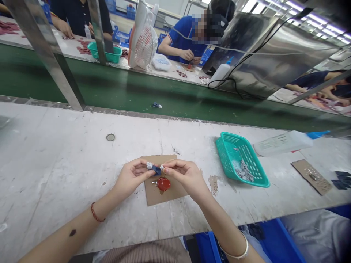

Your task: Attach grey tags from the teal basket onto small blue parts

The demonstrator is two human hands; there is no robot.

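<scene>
Between the fingertips of my left hand (136, 175) is a small dark blue piece with a light grey end (156, 169). My right hand (185, 176) pinches a tiny whitish-grey piece (161, 167) close beside the blue one; whether the two touch I cannot tell. Both hands are over a brown cardboard sheet (156, 197) on the white worktable. Just below the fingers, a round red object (163, 184), glossy as if wet, lies on the cardboard with a small metal-looking bit at its left.
To the right stands a green basket (223, 160) with small grey pieces, and a white bottle with blue tip (285, 143) lies behind it. A bottle cap (110, 137) is at left. Beyond the metal-edged table runs a green belt (123, 91) bearing another blue piece (157, 105). People work opposite.
</scene>
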